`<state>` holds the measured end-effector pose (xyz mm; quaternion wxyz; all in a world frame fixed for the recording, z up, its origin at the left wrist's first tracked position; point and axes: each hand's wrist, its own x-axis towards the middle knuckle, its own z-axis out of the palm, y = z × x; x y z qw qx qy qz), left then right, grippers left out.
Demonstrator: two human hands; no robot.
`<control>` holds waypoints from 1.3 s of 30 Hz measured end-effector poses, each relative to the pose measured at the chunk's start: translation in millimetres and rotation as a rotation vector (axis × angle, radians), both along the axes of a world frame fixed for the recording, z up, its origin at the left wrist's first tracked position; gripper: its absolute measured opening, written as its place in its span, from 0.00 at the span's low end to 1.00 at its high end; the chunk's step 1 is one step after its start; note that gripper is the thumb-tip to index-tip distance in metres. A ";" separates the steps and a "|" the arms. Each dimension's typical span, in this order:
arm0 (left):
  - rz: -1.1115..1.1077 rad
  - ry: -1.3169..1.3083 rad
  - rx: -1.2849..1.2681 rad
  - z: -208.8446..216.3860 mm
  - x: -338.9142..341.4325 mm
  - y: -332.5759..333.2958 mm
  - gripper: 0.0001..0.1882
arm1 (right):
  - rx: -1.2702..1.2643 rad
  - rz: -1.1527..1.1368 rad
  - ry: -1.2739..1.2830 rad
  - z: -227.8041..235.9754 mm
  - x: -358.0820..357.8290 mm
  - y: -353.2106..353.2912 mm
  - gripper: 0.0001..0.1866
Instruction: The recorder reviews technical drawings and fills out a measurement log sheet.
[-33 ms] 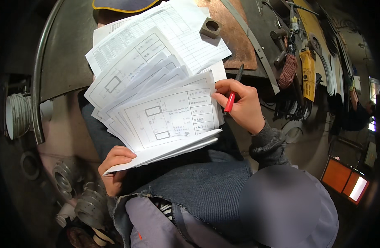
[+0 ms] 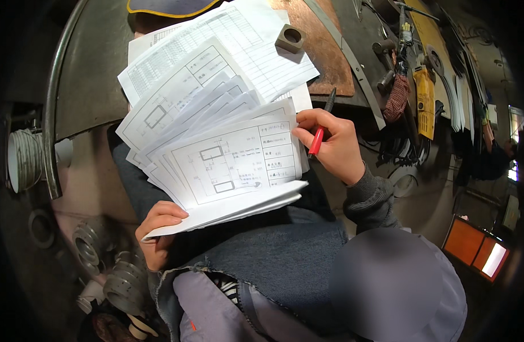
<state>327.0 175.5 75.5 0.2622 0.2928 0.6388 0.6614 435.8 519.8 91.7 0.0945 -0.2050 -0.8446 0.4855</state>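
My left hand (image 2: pixel 159 223) is closed on the lower left corner of a stack of paper drawings (image 2: pixel 245 154), with the bottom sheets folded up along the near edge. At the stack's right edge, my right hand (image 2: pixel 333 142) pinches the top drawing between thumb and fingers. A red marker pen (image 2: pixel 317 141) with a dark end is also held in this hand, slanting between its fingers. Printed rectangles and handwriting cover the top sheet. More drawings fan out behind it, over table-lined sheets (image 2: pixel 267 48) on the bench.
A square metal block with a round hole (image 2: pixel 290 39) weighs on the far sheets, beside a copper-brown plate (image 2: pixel 333 74). Hammers (image 2: pixel 385 51) and a yellow power tool (image 2: pixel 424 102) lie at the right. Metal rings (image 2: pixel 125 282) are stacked at lower left. A grey cap (image 2: pixel 438 285) fills the lower right.
The right end of the folded sheets has dropped very slightly. Both hands keep their places.
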 end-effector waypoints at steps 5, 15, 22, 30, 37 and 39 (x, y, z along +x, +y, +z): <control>0.053 -0.090 0.001 3.4 3.6 0.7 0.06 | 0.030 0.001 0.015 -3.3 -0.4 -2.2 0.11; 0.365 -0.244 -0.382 7.2 0.5 -33.8 0.13 | 0.086 0.007 0.009 -2.8 0.1 -0.9 0.11; 0.426 -0.165 -0.506 -0.2 -4.6 -17.2 0.16 | 0.084 -0.004 0.012 -3.9 -2.6 -0.8 0.11; 0.358 -0.353 -0.284 3.5 -17.5 -12.0 0.19 | 0.088 -0.025 0.008 -0.5 -2.5 -2.3 0.10; 0.251 -0.481 -0.338 -6.8 -25.9 8.4 0.17 | 0.095 -0.015 -0.004 -0.4 -5.5 -2.0 0.11; 0.251 -0.506 -0.302 -18.5 -20.0 14.5 0.17 | 0.099 -0.017 -0.011 -1.4 -2.6 -0.8 0.11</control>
